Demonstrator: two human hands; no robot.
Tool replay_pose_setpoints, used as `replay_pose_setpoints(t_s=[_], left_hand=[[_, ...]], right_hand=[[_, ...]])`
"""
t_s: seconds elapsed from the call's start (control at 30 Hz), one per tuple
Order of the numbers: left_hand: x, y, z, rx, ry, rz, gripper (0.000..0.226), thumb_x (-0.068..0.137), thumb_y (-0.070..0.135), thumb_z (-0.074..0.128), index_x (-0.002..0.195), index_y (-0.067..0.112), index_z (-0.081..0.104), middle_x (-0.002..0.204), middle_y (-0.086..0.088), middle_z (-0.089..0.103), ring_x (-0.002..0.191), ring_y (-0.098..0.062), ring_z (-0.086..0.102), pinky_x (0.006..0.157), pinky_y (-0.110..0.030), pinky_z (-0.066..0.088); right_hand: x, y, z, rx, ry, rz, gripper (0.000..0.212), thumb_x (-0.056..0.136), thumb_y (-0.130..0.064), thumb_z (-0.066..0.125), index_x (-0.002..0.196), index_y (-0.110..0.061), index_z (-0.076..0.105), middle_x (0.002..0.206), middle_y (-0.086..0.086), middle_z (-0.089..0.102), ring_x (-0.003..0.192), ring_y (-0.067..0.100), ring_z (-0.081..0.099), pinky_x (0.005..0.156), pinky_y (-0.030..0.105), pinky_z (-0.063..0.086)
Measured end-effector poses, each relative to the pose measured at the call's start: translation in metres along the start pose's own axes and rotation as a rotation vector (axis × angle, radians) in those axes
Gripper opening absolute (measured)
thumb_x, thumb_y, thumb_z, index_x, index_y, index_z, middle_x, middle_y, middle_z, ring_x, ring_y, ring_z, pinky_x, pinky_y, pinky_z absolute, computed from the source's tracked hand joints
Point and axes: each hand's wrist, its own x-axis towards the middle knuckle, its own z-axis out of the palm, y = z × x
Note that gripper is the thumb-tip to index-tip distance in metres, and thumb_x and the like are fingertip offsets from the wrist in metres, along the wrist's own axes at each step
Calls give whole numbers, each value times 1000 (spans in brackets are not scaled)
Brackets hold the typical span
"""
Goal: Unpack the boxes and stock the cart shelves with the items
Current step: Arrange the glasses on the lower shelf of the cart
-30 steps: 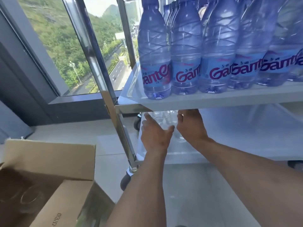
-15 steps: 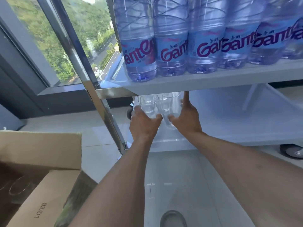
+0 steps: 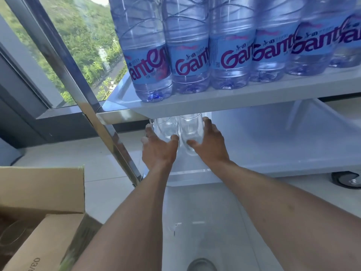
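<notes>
Fingers of the left hand [image 3: 159, 151] and right hand [image 3: 210, 142] are curled around clear glasses [image 3: 190, 132]. The glasses are stood on the cart's lower shelf [image 3: 273, 149], beneath the water bottles [image 3: 187, 45].

A large window [image 3: 64, 55] fills the upper left, set in a dark grey frame [image 3: 23, 106] with a pale sill [image 3: 64, 114] along its lower edge. Through the glass, bright daylight falls on a steep green hillside [image 3: 82, 36] thick with trees, and a road [image 3: 115, 75] runs along its foot far below. Under the window the wall [image 3: 39, 132] is dark. The floor [image 3: 195, 216] is laid with large pale glossy tiles divided by thin joints, and it reflects the light softly. A small dark mark sits on one tile near the lower middle. Daylight from the window lights the whole room evenly.
</notes>
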Motion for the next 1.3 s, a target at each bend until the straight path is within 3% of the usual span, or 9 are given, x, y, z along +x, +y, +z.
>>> replay_pose_setpoints(t_s=[0.2,0.4,0.6,0.8,0.9,1.03,1.13,1.23,1.3], left_hand=[[5,-1,5,-87,48,-16,72,86,36,66,145,12,33,134,-17,54,119,-37,55,96,-41,44],[9,-18,-3,-66,-46,-6,63,84,40,66,136,13,43,123,-11,63,112,-34,59,92,-41,49],[6,-38,-9,-146,-219,-82,49,86,23,66,132,13,55,88,5,62,91,-21,60,78,-27,39],[8,-39,-10,-150,-259,-60,32,87,15,59,119,18,64,91,4,66,94,-23,63,77,-27,42],[9,-39,-8,-136,-222,-50,42,88,15,51,129,19,58,107,-2,66,108,-29,60,85,-31,45],[20,-21,-10,-457,-71,-281,38,97,38,42,124,18,58,120,-6,63,121,-33,52,96,-40,41],[31,-11,-14,-911,-148,-569,69,94,69,34,150,29,36,153,0,41,140,-26,38,116,-47,27],[35,-7,-13,-908,-301,-533,83,90,79,24,157,31,23,163,1,24,148,-25,25,121,-48,17],[36,-4,-6,-840,-367,-472,76,92,78,20,148,30,39,152,-2,40,139,-22,37,119,-44,19]], right_hand=[[-1,-13,9,30,23,69,82,84,-36,73,148,-14,27,132,14,51,120,32,51,96,37,41],[-2,-15,14,-198,83,98,84,80,-52,70,145,-17,31,125,10,58,113,33,54,94,41,41],[-2,-6,12,-281,-16,167,57,79,-29,65,130,-12,44,113,8,64,110,33,53,96,38,37],[-3,-8,13,-244,-18,158,36,78,-14,58,114,-8,54,103,10,66,106,34,56,94,38,39],[1,-11,12,-288,52,153,33,81,-5,51,114,-6,55,103,14,65,106,35,54,88,37,39],[17,-18,8,211,257,436,41,97,-16,41,136,-12,53,126,15,63,118,34,54,91,33,40],[36,-15,6,655,288,688,51,103,-46,34,150,-25,38,150,3,46,136,27,42,110,34,27],[38,-8,8,757,159,669,58,101,-59,28,153,-33,29,158,-7,33,145,22,31,119,38,14],[36,-5,16,765,80,640,61,100,-62,26,152,-32,32,158,-8,31,147,20,27,122,38,12]])
